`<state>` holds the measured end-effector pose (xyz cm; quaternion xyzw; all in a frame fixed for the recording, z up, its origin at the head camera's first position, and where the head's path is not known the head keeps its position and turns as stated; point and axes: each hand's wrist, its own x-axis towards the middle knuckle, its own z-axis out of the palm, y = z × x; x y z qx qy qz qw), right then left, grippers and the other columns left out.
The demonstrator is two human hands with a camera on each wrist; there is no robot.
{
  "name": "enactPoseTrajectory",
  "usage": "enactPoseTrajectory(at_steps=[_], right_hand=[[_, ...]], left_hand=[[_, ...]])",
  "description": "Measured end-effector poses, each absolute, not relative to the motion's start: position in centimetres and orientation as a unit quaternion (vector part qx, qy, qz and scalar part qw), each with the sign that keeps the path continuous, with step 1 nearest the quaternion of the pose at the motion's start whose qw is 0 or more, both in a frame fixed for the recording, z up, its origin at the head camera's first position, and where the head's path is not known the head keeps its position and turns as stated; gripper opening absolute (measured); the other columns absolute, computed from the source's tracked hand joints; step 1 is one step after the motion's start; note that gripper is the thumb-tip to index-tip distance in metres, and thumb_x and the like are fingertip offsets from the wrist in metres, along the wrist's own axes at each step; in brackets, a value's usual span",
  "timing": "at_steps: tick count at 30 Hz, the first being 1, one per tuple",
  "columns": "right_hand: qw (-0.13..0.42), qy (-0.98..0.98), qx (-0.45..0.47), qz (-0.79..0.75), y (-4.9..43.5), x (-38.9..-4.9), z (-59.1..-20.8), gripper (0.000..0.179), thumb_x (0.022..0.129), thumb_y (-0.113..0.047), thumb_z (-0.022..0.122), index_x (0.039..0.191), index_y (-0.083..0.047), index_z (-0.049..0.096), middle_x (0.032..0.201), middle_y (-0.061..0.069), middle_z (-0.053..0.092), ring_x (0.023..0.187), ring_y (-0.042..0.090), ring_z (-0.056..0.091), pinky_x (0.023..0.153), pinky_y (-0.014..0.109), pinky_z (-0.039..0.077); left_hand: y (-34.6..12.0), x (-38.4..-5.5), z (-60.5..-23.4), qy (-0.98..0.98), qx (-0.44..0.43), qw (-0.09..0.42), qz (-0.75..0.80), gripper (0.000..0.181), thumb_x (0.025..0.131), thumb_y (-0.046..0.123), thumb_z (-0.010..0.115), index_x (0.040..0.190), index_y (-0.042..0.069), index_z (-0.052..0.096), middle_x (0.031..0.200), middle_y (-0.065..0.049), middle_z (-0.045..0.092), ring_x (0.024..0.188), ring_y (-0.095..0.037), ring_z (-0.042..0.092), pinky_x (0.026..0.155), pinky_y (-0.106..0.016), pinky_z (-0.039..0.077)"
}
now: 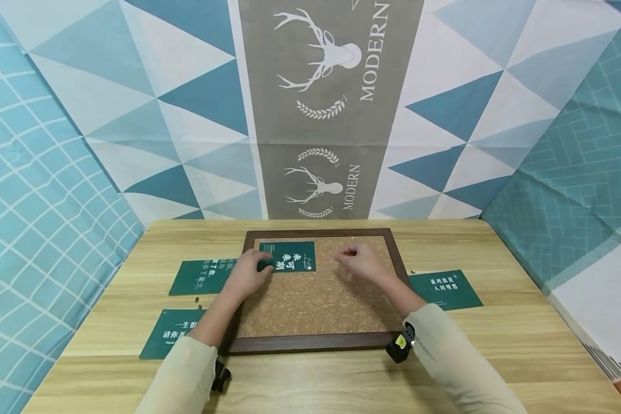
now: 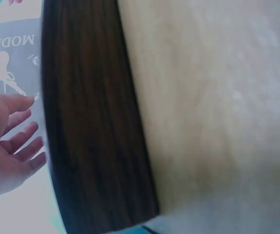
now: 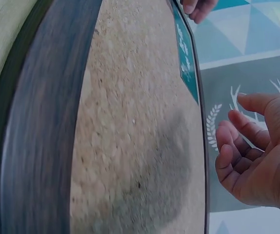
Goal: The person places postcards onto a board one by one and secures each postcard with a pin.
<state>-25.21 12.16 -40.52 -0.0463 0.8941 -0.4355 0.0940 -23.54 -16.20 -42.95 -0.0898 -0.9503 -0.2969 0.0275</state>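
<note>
A cork board (image 1: pixel 315 307) in a dark wooden frame lies on the table. On its upper left part sits a green card (image 1: pixel 302 253) with white lettering. My left hand (image 1: pixel 248 276) reaches over the frame's left side, its fingertips at the card's left edge. In the left wrist view, that hand's fingers (image 2: pixel 25 139) are spread and relaxed. Over the upper right of the cork hovers my right hand (image 1: pixel 362 261). The right wrist view shows its fingers (image 3: pixel 250 129) loosely bent, thumb and index tips slightly apart, with no object visible between them.
Left of the board lie two more green cards, an upper card (image 1: pixel 194 279) and a lower card (image 1: pixel 171 330), both partly hidden by the left arm. A further card (image 1: pixel 447 290) lies on the right. Tiny brass-coloured pieces (image 1: pixel 197 299) rest on the wooden table (image 1: pixel 300 379).
</note>
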Motion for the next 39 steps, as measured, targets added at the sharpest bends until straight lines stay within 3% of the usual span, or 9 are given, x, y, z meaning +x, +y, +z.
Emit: enactPoseTrajectory(at_steps=[6,14,18,26,32,39], right_hand=[[0.088,0.893,-0.052,-0.438,13.6,-25.1,-40.1,0.03,0.091,-0.031,0.06,0.106,-0.005,0.066,0.097,0.016,0.064,0.079,0.028,0.062,0.063,0.031,0.051],[0.054,0.911,-0.063,-0.405,15.6,-24.9,-39.7,0.03,0.091,-0.033,0.06,0.103,-0.007,0.068,0.09,0.016,0.065,0.07,0.02,0.058,0.057,0.027,0.045],[0.041,0.909,-0.056,-0.411,16.6,-25.0,-39.8,0.031,0.09,-0.032,0.061,0.103,-0.005,0.068,0.089,0.015,0.065,0.071,0.023,0.059,0.058,0.028,0.046],[0.049,0.902,-0.041,-0.427,18.9,-24.8,-39.6,0.035,0.092,-0.033,0.059,0.109,-0.003,0.066,0.099,0.018,0.064,0.086,0.033,0.063,0.07,0.038,0.054],[0.053,0.909,-0.018,-0.413,21.0,-24.6,-39.3,0.042,0.093,-0.038,0.056,0.115,-0.003,0.062,0.105,0.018,0.062,0.088,0.033,0.062,0.069,0.035,0.052],[0.059,0.9,0.005,-0.431,23.6,-24.2,-39.0,0.054,0.092,-0.045,0.054,0.123,-0.001,0.056,0.112,0.02,0.059,0.088,0.034,0.061,0.075,0.044,0.052]], left_hand=[[-16.6,-23.3,-42.7,-0.949,-0.075,0.034,-0.303,0.034,0.091,0.018,0.06,0.122,0.004,0.061,0.122,-0.019,0.054,0.109,-0.034,0.055,0.089,-0.05,0.047],[-17.4,-23.0,-42.6,-0.941,-0.061,0.031,-0.331,0.037,0.093,0.019,0.058,0.126,0.003,0.057,0.126,-0.022,0.051,0.114,-0.038,0.051,0.09,-0.052,0.046],[-17.7,-22.9,-42.7,-0.943,-0.058,0.036,-0.327,0.037,0.093,0.018,0.058,0.126,0.002,0.057,0.125,-0.022,0.051,0.114,-0.038,0.051,0.089,-0.052,0.046],[-18.3,-22.7,-42.7,-0.942,-0.04,0.034,-0.332,0.038,0.093,0.019,0.057,0.128,0.002,0.056,0.117,-0.021,0.053,0.098,-0.033,0.054,0.076,-0.045,0.047],[-18.7,-22.6,-42.7,-0.938,-0.029,0.028,-0.345,0.039,0.094,0.019,0.056,0.128,0.001,0.055,0.121,-0.022,0.051,0.106,-0.035,0.054,0.084,-0.048,0.049],[-19.1,-22.5,-42.6,-0.94,-0.017,0.033,-0.34,0.038,0.093,0.019,0.056,0.125,-0.002,0.056,0.121,-0.024,0.051,0.107,-0.037,0.053,0.084,-0.05,0.048]])
